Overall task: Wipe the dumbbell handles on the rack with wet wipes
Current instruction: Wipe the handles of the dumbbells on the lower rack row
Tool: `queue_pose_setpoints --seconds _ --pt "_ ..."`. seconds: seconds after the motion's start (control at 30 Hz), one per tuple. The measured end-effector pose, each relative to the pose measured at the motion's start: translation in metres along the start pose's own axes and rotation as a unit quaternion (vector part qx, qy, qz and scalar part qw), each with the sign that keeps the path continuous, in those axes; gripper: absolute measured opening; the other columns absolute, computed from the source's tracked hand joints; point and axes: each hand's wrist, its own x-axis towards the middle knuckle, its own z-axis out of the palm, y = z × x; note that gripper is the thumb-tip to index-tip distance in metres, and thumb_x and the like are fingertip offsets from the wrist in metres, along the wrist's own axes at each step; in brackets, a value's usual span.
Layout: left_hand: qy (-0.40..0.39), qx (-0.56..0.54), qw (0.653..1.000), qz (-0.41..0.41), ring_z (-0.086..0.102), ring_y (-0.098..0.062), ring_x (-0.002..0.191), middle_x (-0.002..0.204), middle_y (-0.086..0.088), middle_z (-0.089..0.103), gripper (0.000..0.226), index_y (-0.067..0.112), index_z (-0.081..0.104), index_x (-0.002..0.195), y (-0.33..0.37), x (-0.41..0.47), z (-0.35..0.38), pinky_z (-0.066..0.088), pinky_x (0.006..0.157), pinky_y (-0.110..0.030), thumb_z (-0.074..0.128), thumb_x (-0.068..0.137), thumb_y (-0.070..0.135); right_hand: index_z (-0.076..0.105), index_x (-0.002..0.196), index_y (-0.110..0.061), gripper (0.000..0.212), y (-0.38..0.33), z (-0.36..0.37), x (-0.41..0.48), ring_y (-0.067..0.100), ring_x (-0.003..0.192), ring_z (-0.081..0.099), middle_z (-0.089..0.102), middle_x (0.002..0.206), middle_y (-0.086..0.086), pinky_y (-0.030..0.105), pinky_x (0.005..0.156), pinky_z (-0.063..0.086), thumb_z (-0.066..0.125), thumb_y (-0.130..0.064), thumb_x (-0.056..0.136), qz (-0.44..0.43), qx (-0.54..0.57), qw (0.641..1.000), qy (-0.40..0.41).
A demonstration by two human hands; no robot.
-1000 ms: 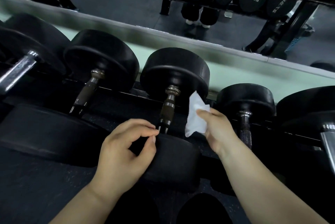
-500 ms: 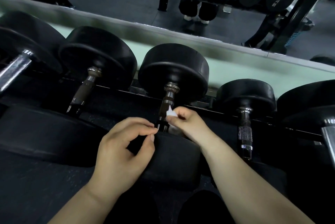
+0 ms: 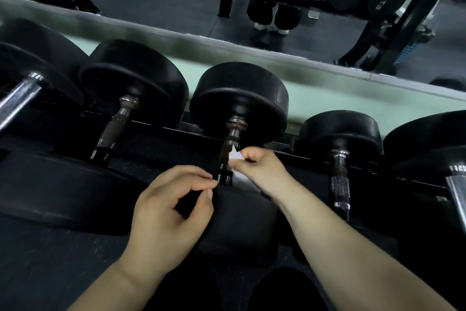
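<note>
Wet wipe (image 3: 234,157) sits pinched in my right hand (image 3: 259,169), thumb and fingers curled round it, and is pressed against the right side of the middle dumbbell handle (image 3: 227,157), about halfway along the bar. Only a small white corner shows above my fingers, with a paler fold below them. My left hand (image 3: 169,212) hovers over the near weight head (image 3: 242,222) of the same dumbbell. Its fingers are curled, and forefinger and thumb tips are close together with nothing visible between them. The forefinger tip is just beside the bar's lower collar. On the rack (image 3: 297,147), the far weight head (image 3: 239,99) caps the bar's top end. Open gaps lie on either side: the neighbouring handle on the left (image 3: 113,131) stands well apart, and the knurled handle on the right (image 3: 340,182) is near my right forearm but clear of it. Behind the far heads a pale green edge runs below a mirror (image 3: 176,8)
</note>
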Motion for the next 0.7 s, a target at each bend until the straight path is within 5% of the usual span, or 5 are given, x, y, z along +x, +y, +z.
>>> queue_pose_setpoints --seconds 0.2,0.43,0.6,0.7 --pt "0.004 -0.009 1.0 -0.001 0.057 0.01 0.092 0.097 0.033 0.059 0.017 0.027 0.062 0.088 0.0 -0.001 0.0 0.04 0.081 -0.002 0.052 0.075 0.029 0.047 0.055 -0.016 0.032 -0.013 0.002 0.027 0.01 0.055 0.042 0.047 0.057 0.0 0.021 0.053 0.034 0.058 -0.007 0.084 -0.037 0.084 0.988 0.121" --pt "0.001 -0.005 1.0 -0.002 0.058 0.008 0.091 0.097 0.034 0.059 0.017 0.028 0.062 0.089 0.0 0.0 0.0 0.041 0.08 -0.002 0.052 0.075 0.03 0.06 0.068 -0.006 0.013 -0.002 0.001 -0.002 0.002 0.044 0.035 0.044 0.057 0.002 0.01 0.042 0.026 0.064 -0.012 0.08 -0.022 -0.05 0.998 0.015" --pt "0.001 -0.011 1.0 -0.007 0.059 0.006 0.09 0.099 0.028 0.06 0.017 0.028 0.062 0.088 0.0 -0.002 -0.001 0.042 0.079 -0.003 0.052 0.074 0.03 0.049 0.052 -0.016 0.033 -0.018 -0.003 0.026 0.003 0.049 0.043 0.047 0.054 -0.002 0.014 0.049 0.034 0.06 -0.008 0.082 -0.028 0.04 0.991 0.124" --pt "0.002 -0.01 1.0 -0.004 0.06 0.004 0.09 0.102 0.018 0.06 0.018 0.027 0.062 0.089 -0.001 -0.001 -0.001 0.043 0.079 -0.004 0.052 0.074 0.03 0.052 0.056 -0.014 0.028 -0.016 -0.007 0.023 0.005 0.05 0.044 0.048 0.053 -0.003 0.013 0.047 0.033 0.06 -0.009 0.083 -0.015 0.016 0.996 0.087"
